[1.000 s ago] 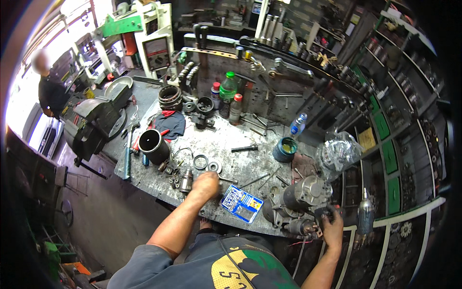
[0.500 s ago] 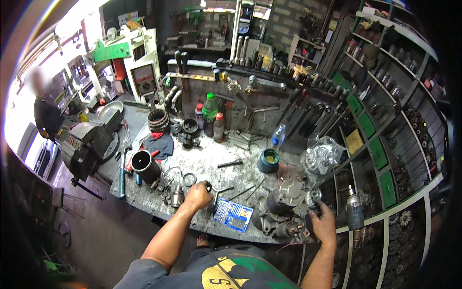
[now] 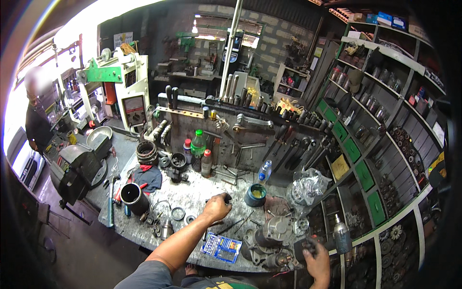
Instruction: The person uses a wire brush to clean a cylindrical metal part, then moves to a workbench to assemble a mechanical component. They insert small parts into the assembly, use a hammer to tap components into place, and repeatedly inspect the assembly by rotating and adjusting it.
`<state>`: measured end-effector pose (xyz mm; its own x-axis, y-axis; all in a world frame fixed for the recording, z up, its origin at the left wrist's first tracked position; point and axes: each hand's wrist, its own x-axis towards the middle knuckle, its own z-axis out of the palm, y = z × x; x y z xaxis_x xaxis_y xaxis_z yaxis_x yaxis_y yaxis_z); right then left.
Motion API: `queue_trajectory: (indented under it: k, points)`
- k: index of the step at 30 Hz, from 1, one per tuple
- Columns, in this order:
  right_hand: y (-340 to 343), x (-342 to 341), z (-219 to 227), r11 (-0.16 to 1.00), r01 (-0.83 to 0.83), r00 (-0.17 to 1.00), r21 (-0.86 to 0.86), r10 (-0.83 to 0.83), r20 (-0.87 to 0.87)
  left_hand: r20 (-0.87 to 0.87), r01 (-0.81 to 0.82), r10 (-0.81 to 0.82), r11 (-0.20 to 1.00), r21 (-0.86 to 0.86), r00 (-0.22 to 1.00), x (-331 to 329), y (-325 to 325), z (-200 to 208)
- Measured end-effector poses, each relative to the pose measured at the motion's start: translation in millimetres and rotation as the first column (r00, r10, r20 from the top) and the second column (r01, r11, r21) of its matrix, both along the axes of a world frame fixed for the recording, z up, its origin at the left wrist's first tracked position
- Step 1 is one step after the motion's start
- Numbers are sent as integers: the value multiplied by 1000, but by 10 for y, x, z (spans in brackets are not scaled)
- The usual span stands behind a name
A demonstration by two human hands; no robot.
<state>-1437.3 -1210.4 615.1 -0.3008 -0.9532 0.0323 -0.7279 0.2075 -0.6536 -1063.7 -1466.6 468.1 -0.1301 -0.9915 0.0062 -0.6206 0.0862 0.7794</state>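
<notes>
My left hand (image 3: 217, 208) reaches over the middle of the workbench (image 3: 192, 241). Its fingers are closed at a short dark metal rod, mostly hidden beneath them. Just to the right stands an open blue-green tin (image 3: 255, 195) with yellowish stuff inside. My right hand (image 3: 317, 262), its fingers blackened, is curled around a dark piece at the bench's right front edge; its kind is unclear. Beside it sit a grey starter-motor-like assembly (image 3: 274, 233) and a smaller round metal part (image 3: 301, 225). A blue blister card (image 3: 222, 247) lies near the front edge.
At left are a black cylinder housing (image 3: 134, 198), a hammer (image 3: 111, 200) and a bench vise (image 3: 79, 166). Bottles (image 3: 198, 143) stand behind. A power tool (image 3: 342, 236) hangs near my right hand, before shelves of parts. Another person (image 3: 38, 115) stands far left.
My left hand has moved from beside the small parts to the dark rod farther back. My right hand has drawn nearer along the edge. The view has tilted up.
</notes>
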Motion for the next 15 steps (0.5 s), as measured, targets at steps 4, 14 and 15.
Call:
queue_trajectory:
  k: [4, 14, 15]
  points:
    - [313, 46, 3, 993, 3, 976, -122, -30, -215, -125, -15, 8, 998, -53, 992, -191, -482, 117]
    - [673, -8, -152, 966, 238, 971, 104, -238, -21, -406, 86, -99, 995, -51, 909, -525, -513, 64]
    - [667, -19, -234, 968, 226, 974, 106, -226, -10, -455, 90, -91, 996, -24, 886, -542, -395, 114]
